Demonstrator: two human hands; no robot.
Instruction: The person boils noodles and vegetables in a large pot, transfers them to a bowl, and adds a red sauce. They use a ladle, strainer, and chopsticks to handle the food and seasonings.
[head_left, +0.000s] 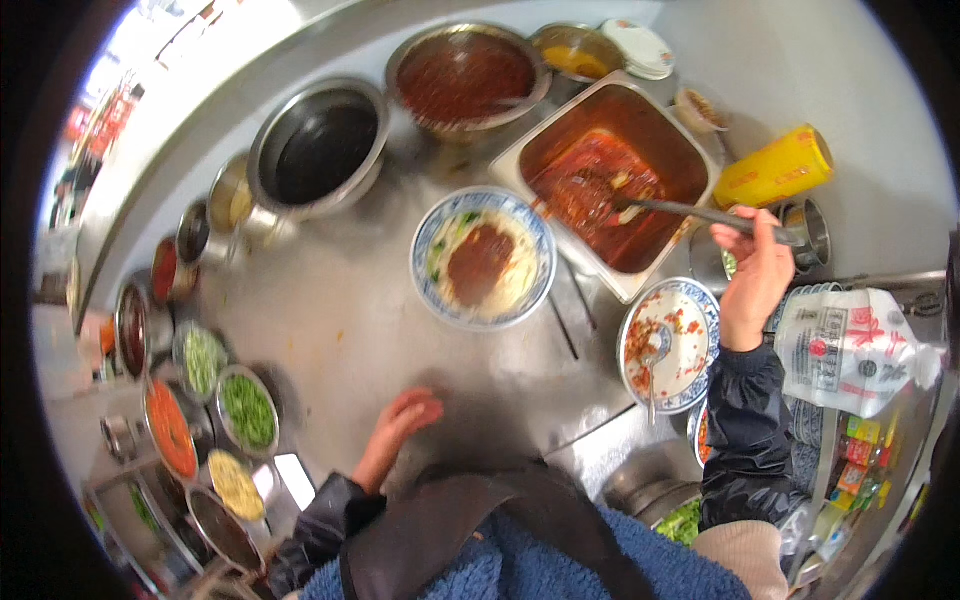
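My right hand (754, 274) is closed on the dark handle of a ladle (694, 211), whose head rests in red, oily sauce inside a deep rectangular steel pan (510, 169). To the pan's lower left stands a blue-and-white bowl (426, 292) of pale noodles (517, 281), topped with brown-red sauce (480, 264) and some greens. Dark chopsticks (564, 328) lie between bowl and pan. Below my right hand, another patterned bowl (686, 375) holds chopped red bits and a spoon (652, 386). My left hand (401, 424) hangs, fingers apart and holding nothing, over the near part of the steel counter (337, 300).
Steel bowls of dark liquid (326, 154) and red chili sauce (469, 79) line the back. Small bowls of chopped greens (247, 411), orange sauce (171, 427) and yellow paste (235, 484) stand left. At right are a yellow cylinder (776, 169), a plastic bag (847, 352) and stacked bowls.
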